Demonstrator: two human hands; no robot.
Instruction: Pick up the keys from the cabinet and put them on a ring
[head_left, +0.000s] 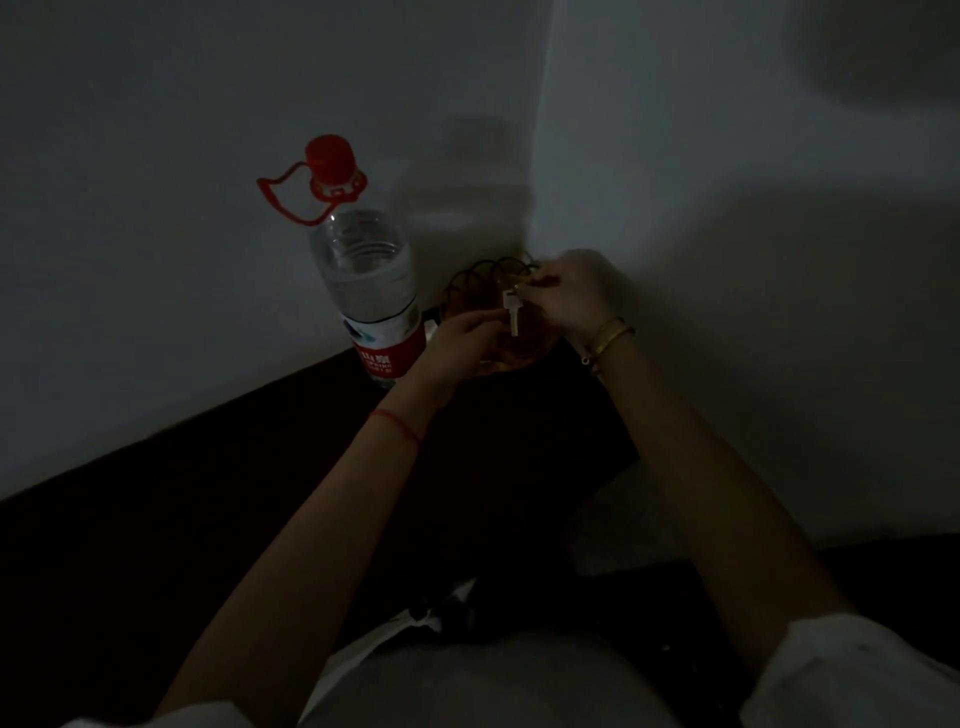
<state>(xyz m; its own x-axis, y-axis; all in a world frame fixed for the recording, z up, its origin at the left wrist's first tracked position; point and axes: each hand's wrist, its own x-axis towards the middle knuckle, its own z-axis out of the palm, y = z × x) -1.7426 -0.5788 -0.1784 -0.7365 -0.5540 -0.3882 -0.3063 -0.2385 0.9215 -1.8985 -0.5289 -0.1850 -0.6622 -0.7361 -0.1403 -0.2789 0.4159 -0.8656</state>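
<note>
Both of my hands are raised over the back corner of the dark cabinet (218, 483), where the two pale walls (156, 156) meet. My left hand (462, 338) comes in from below, fingers curled, its fingertips pinching the pale key (511, 312) about midway along; the key hangs nearly upright with its head at the top. My right hand (576, 296) is above and to the right, fingers pinched together at the head of the key around something small and yellowish. That is probably the ring, but the light is too dim for me to be sure, and I cannot tell whether the key is already threaded onto it. So each hand is closed in a narrow pinch, the two meeting at the key, which is held in the air just above the cabinet top.

Behind and under my hands sits a brownish wire basket (483, 280), tucked into the corner. Just to its left stands a large clear water bottle (369, 280) with a red cap and a red carrying handle, upright against the wall. A red string (397, 423) circles my left wrist, and gold bangles (613, 332) sit on my right wrist.
</note>
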